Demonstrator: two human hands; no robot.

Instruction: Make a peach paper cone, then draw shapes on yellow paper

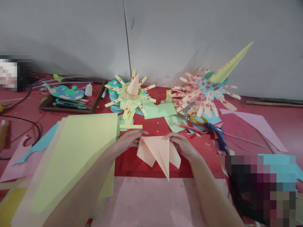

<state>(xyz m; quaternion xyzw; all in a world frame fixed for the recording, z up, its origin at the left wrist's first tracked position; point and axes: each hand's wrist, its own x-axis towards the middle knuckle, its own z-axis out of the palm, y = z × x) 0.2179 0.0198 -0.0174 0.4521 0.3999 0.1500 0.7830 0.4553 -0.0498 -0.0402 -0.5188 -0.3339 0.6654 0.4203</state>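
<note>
A folded sheet of peach paper (pixel 159 149) is held up between both hands over the red table. Its long point hangs down toward me, and a flap sticks out on either side. My left hand (pixel 132 138) grips the upper left corner, thumb on top and the other fingers partly hidden beneath. At the upper right corner, my right hand (pixel 181 143) pinches the paper between thumb and fingers. Under the folded paper is a red board (pixel 201 164). Nearer to me lies a pale pink sheet (pixel 151 201).
Yellow sheets (pixel 82 151) are stacked at left. Behind stand two paper crowns with cones, one yellow (pixel 131 94), one blue (pixel 213 85). A wooden tray (pixel 99 94) holds brushes and a bottle (pixel 88 90). Scissors (pixel 199 119) and a blue glue gun (pixel 219 135) lie right.
</note>
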